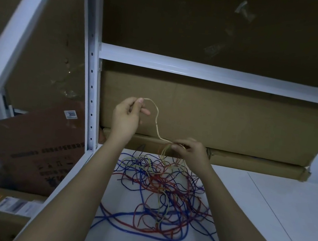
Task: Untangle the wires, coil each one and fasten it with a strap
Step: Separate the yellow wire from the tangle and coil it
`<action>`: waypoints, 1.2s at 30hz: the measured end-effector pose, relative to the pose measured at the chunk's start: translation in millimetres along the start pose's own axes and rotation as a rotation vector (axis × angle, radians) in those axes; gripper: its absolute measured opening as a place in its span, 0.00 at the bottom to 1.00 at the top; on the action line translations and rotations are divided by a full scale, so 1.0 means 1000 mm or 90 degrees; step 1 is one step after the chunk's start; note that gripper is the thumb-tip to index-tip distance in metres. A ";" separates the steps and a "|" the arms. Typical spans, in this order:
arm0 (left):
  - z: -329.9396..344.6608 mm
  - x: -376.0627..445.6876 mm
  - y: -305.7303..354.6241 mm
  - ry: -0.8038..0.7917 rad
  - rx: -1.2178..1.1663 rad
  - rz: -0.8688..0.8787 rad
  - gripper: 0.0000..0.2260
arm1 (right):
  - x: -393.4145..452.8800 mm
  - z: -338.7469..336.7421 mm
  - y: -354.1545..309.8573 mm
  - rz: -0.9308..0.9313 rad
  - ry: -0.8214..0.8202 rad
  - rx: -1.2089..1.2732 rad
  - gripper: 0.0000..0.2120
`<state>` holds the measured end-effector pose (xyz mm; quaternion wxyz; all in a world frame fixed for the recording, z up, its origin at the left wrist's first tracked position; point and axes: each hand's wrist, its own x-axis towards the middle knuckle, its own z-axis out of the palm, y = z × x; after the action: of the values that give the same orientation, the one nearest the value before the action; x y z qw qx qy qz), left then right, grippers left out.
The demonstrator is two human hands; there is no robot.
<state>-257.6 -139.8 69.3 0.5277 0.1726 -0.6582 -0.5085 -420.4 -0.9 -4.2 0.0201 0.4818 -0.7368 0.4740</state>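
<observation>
A tangle of red, blue and yellow wires (160, 193) lies on the white shelf (263, 215) in front of me. My left hand (127, 116) is raised above the pile and pinches the free end of a yellow wire (156, 118) between thumb and forefinger. That wire arcs down to my right hand (190, 149), which pinches it where a small yellow loop hangs just above the tangle. No strap is visible.
A white metal upright (90, 83) and crossbeam (221, 74) frame the shelf. Long cardboard boxes (225, 119) lie along the back of the shelf. More cartons (29, 149) stand lower left, outside the rack.
</observation>
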 end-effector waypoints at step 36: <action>0.002 -0.003 0.010 -0.148 -0.439 -0.171 0.15 | -0.043 0.029 -0.071 -0.212 -0.092 0.059 0.12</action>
<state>-255.4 -132.2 76.5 0.4055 0.0111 -0.4754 -0.7807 -333.3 1.9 7.0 0.0232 0.6304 -0.6236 0.4618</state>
